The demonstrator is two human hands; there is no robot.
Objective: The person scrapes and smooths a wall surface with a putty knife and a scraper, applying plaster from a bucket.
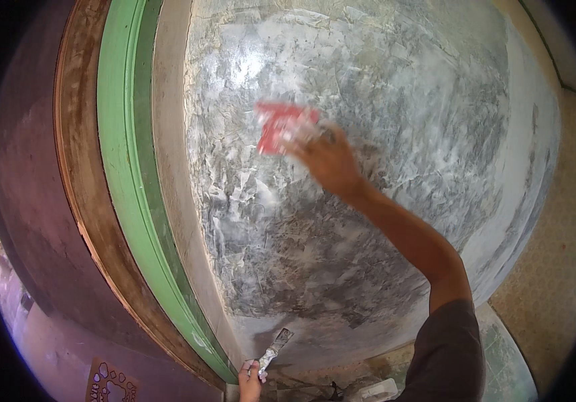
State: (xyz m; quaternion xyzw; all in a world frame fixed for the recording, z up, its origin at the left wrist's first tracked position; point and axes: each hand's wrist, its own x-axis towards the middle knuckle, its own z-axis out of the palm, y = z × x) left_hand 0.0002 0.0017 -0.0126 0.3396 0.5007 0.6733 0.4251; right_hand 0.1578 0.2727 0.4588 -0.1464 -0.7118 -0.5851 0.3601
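Right hand (328, 155): fingers grasping red flat tool (277, 127); best drawn evenly over grey wall (368, 248). Left hand (250, 383): clenched round scraper (276, 347).

Wall (428, 127), upper right: room to pass
Left edge: green frame (116, 127) alongside
Upper left: right hand (328, 159), red flat piece (273, 127) block
Bottom edge, left: left hand (250, 379), scraper (275, 348) block

Head fisheye toward nearby wall (395, 100)
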